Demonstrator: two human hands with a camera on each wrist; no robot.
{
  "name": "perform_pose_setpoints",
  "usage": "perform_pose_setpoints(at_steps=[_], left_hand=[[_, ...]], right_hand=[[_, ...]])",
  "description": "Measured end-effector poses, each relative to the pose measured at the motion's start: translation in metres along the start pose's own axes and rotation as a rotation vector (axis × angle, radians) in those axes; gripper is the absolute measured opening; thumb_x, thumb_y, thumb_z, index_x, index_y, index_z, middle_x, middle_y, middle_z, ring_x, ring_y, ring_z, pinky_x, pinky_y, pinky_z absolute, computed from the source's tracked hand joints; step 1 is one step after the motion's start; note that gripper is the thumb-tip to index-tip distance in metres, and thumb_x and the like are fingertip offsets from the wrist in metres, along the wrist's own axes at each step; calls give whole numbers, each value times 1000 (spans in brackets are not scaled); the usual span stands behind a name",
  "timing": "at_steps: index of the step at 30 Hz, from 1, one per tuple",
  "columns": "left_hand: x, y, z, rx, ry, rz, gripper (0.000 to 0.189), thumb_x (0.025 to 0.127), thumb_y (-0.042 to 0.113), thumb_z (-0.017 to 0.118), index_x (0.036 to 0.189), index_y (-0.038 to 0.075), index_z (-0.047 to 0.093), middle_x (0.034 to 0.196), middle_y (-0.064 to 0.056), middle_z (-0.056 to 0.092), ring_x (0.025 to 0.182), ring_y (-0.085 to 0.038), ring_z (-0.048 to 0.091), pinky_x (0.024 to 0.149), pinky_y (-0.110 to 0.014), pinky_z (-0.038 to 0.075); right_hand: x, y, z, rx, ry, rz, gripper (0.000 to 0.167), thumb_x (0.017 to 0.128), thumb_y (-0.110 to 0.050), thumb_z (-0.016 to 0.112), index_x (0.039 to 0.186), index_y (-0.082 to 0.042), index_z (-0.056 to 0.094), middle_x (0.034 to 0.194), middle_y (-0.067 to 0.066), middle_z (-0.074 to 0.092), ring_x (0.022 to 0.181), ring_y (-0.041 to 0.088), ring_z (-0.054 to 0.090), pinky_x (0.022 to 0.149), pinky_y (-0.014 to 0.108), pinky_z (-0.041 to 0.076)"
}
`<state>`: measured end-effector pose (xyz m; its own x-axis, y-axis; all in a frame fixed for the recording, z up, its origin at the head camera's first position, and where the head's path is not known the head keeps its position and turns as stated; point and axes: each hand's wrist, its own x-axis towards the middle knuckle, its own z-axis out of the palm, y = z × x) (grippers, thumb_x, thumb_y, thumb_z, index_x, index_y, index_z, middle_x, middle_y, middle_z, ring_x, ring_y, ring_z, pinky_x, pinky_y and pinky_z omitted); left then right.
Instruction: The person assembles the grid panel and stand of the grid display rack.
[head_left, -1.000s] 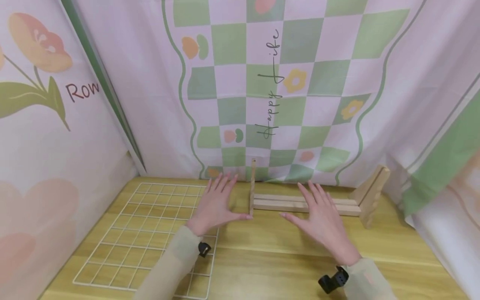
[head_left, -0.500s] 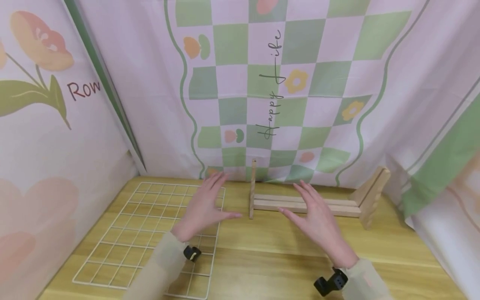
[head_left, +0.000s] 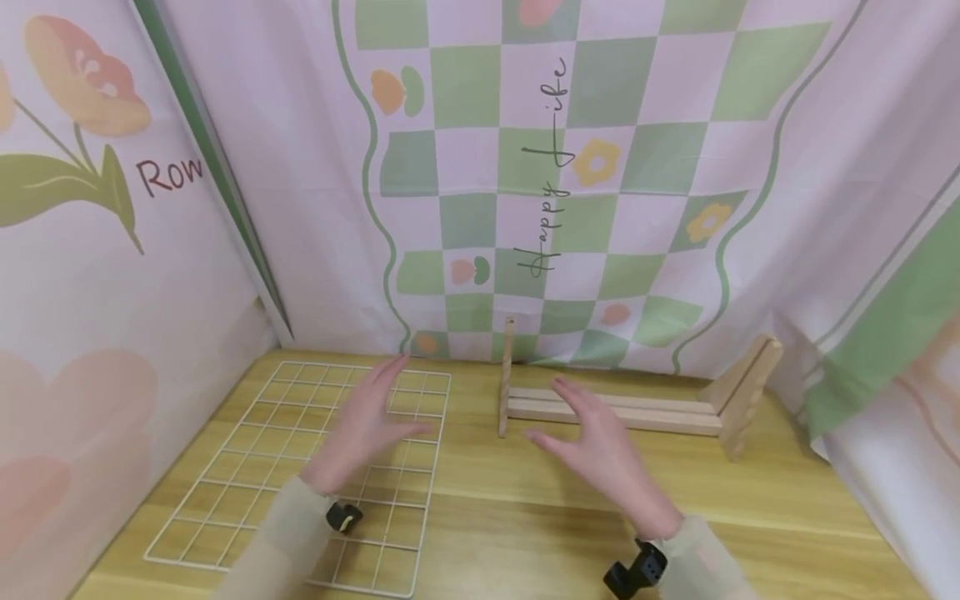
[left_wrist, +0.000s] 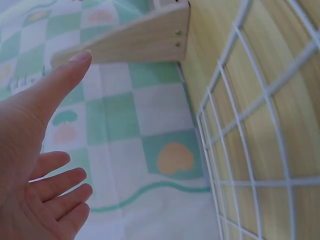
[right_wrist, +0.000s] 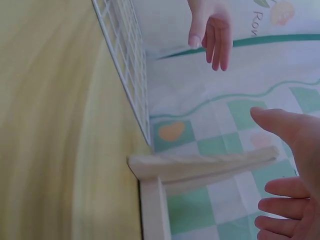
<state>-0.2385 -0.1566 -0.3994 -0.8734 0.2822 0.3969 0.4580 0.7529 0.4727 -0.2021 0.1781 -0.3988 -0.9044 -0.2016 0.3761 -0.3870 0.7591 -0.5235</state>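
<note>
Over the white wire grid [head_left: 247, 479], which lies flat at the left of the table, my left hand [head_left: 363, 429] hovers with nothing in it, thumb spread from loosely extended fingers. My right hand [head_left: 600, 446] hangs above the table in front of the wooden stand [head_left: 660, 417], also holding nothing, palm facing left. That stand has two upright slanted side pieces joined by a low pair of bars. In the left wrist view, one wooden side piece [left_wrist: 135, 37] with two screws shows beyond the thumb. The right wrist view has the stand's near upright [right_wrist: 200, 164] below the right thumb.
A wood-grain table [head_left: 517, 533] carries the grid and the stand. A green and white checked curtain [head_left: 525, 167] hangs close behind them. Printed cloth [head_left: 75, 333] lines the left side, and another curtain [head_left: 892, 350] hangs at the right.
My left hand has moved left and nearer to me, from beside the stand to over the grid. My right hand has drifted left and slightly toward me. Grid and stand stay put.
</note>
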Motion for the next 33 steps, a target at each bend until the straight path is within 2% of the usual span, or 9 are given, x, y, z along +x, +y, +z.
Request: perform_pose_setpoints(at_steps=[2,9,18,26,33], left_hand=[[-4,-6,-3,-16,4,-25,110,70,51,91,155,5,38,156,-18,41,140,-38,40,114,-57,34],[-15,-29,-11,-30,26,-53,108,69,42,95,153,3,40,153,-19,43,137,-41,43,111,-59,37],[-28,-66,-35,-97,-2,-214,110,70,41,93,153,-1,35,154,-30,35,137,-53,36,110,-68,33],[-46,-98,-68,-171,49,-322,107,77,38,90,154,-6,30,155,-34,31,139,-55,31,109,-71,30],[-62,-122,-82,-216,107,-352,107,79,37,90,153,-10,29,154,-36,32,138,-56,32,109,-71,31]], right_hand=[[-1,-3,6,11,-18,-2,87,83,-50,82,148,-2,49,152,21,45,137,44,43,112,61,35],[-9,-13,27,51,-80,0,92,78,-55,84,147,-2,51,151,17,48,136,41,47,112,58,37],[-16,-22,46,126,-115,-2,89,76,-52,86,144,-5,55,146,15,54,133,37,51,110,55,40],[-19,-28,56,193,-149,-11,87,76,-50,88,142,-2,57,143,17,56,133,35,51,112,52,39],[-22,-33,64,306,-196,-10,83,80,-50,84,139,1,57,142,21,56,132,40,51,109,56,41]])
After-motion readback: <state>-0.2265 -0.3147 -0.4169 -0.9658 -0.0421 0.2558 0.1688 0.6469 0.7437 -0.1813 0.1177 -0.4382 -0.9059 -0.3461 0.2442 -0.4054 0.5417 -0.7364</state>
